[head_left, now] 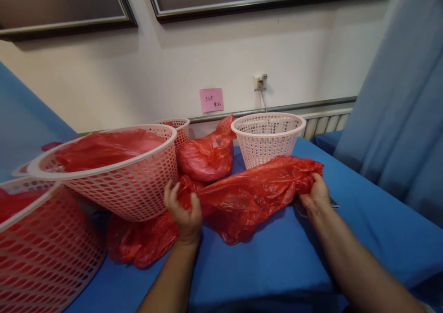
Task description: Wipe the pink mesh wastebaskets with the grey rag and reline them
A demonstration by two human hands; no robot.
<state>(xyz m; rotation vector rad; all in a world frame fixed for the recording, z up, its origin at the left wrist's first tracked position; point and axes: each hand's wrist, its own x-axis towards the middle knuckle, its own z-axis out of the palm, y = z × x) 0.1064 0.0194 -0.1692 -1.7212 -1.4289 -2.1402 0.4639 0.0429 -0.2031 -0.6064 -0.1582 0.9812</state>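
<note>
The step in hand looks like straightening a crinkled, thin red plastic bag (256, 195), stretched between the 2 hands over the blue-covered table (367, 211), just before a round, pale-pink perforated plastic basket (268, 147). The right hand (316, 194) pinches its right end; the left hand (185, 213) is spread, thumb and fingers apart, beside its left. The next move seems to call for closing those fingers on the bag.

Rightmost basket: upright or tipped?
Upright: the basket has its rim on top, walls narrowing downward. The red bag in the right hand partly hides its base.
</note>
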